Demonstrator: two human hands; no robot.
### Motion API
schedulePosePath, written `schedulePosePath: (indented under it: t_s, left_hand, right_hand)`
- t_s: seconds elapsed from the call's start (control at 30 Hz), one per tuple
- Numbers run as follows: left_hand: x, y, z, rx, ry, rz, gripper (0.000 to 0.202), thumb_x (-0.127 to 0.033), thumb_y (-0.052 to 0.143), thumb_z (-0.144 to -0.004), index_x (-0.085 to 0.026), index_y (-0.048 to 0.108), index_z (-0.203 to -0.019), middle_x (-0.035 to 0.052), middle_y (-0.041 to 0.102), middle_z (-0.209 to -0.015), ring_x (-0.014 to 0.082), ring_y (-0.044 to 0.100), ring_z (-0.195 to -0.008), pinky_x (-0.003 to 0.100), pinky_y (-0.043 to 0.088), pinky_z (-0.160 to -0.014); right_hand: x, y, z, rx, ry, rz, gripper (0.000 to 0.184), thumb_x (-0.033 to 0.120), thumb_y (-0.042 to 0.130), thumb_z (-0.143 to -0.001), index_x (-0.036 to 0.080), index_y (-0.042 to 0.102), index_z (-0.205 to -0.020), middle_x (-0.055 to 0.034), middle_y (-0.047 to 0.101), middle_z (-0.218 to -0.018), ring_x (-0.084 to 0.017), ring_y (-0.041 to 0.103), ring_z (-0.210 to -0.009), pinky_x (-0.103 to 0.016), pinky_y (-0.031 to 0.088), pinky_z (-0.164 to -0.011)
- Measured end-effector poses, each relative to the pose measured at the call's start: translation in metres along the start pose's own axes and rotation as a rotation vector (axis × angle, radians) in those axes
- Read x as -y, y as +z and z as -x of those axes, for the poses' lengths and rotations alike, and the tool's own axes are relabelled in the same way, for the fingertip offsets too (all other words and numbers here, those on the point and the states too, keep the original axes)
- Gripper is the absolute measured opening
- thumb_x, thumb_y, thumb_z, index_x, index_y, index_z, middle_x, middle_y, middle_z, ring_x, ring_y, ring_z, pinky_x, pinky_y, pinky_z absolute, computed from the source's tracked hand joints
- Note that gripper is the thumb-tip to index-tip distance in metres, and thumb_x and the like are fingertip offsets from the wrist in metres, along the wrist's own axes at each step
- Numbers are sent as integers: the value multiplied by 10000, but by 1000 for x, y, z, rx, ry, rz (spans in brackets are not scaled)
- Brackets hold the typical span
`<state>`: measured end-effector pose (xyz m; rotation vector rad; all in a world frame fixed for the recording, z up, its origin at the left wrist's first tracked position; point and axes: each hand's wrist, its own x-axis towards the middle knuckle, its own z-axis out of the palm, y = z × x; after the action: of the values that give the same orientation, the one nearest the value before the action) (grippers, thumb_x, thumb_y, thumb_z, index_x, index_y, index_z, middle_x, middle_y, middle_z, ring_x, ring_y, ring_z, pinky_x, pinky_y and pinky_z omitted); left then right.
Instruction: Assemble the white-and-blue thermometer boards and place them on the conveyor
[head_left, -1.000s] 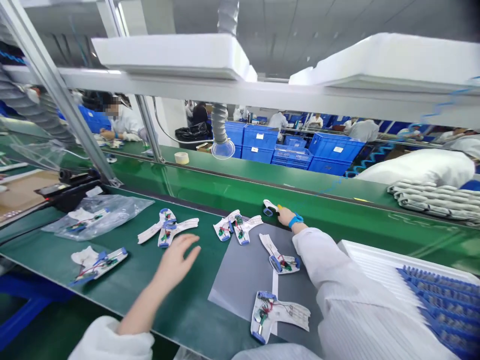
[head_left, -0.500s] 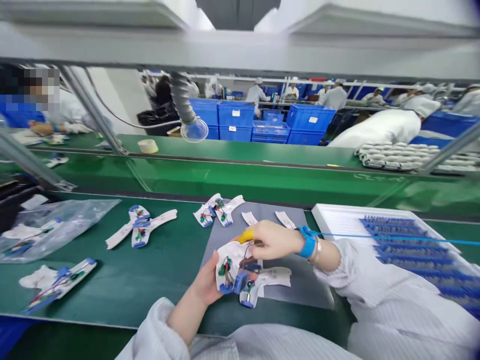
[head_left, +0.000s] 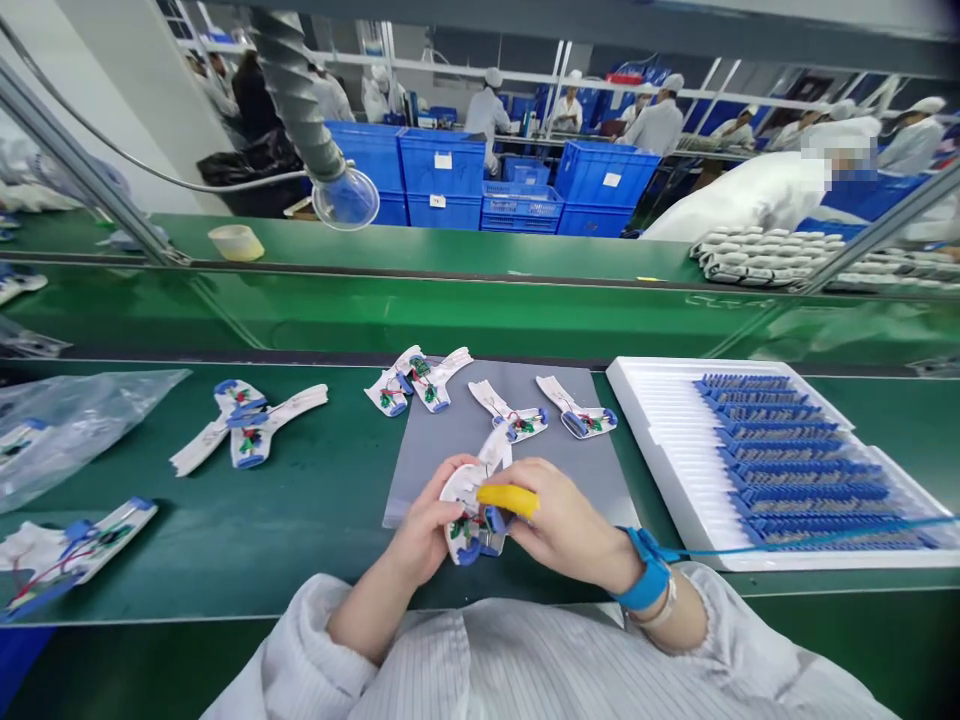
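Observation:
My left hand (head_left: 426, 532) is closed on the edge of a white plastic shell (head_left: 456, 487) with a green circuit board, thin wires and a blue end piece. Over the shell, my right hand (head_left: 574, 525) has its fingers bent together, and its index finger appears to wear a yellow finger cover (head_left: 508, 499). A dark blue part (head_left: 496, 518) shows at its fingertips, partly hidden. Beyond my hands, two similar white shells, a left one (head_left: 529, 425) and a right one (head_left: 592, 422), rest on a grey mat (head_left: 431, 470).
More wired shells (head_left: 251, 440) lie on the green bench (head_left: 315, 520) at left, near a clear plastic bag (head_left: 97, 415). A white tray (head_left: 679, 500) with rows of blue parts stands at right. A blue wrist strap's cord (head_left: 750, 549) crosses the tray. An extraction hose (head_left: 296, 100) hangs ahead.
The view has tilted down. My right hand has moved lower over the shell, its yellow-covered finger now lying across it. Both shells on the mat now show fully.

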<state>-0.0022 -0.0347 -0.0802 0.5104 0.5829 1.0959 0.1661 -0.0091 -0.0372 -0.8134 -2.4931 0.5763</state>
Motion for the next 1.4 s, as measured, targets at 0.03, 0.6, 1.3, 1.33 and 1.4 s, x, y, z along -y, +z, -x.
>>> schedulePosePath:
  t_s: [0.03,0.6,1.3,1.33,1.4]
  left_hand:
    - [2,-2,3,16,-45,-17,473,-280,705,-600,-196,532,-1033,2,606,-838,138,565,-737,238,446,-669]
    - [14,3,13,-14,-220,-70,605,-492,739,-568,-176,546,-1046,39,665,-723,171,645,-655,203,463,-533]
    - [14,8,23,-62,-240,-23,591,-594,601,-665,-178,543,-1082,62,663,-783,179,636,-654,224,454,-519]
    - [13,7,24,-58,-206,-48,615,-622,570,-671,-175,540,-1093,75,665,-807,187,635,-671,235,457,-527]
    - [10,5,25,-58,-67,-207,626,-628,560,-673,-186,537,-1117,106,651,-965,225,626,-837,277,478,-644]
  right_hand:
    - [2,-2,-3,43,-20,32,428,9,444,-691,202,554,-1056,-43,595,-986,-189,512,-919,-372,407,-818]
    - [-11,-2,16,-147,-131,-299,329,190,557,-834,210,503,-1159,-59,629,-1021,-144,553,-991,-264,482,-842]
    - [-4,-7,1,-253,-159,-28,103,167,513,-756,206,514,-851,-14,583,-757,-156,543,-762,-312,413,-690]
    - [-4,-4,4,-283,-110,-102,112,179,530,-754,204,518,-863,-20,582,-771,-157,544,-760,-307,422,-684]
    - [-5,2,7,-295,71,-340,69,223,528,-789,193,536,-850,-33,584,-786,-151,551,-734,-290,439,-658]
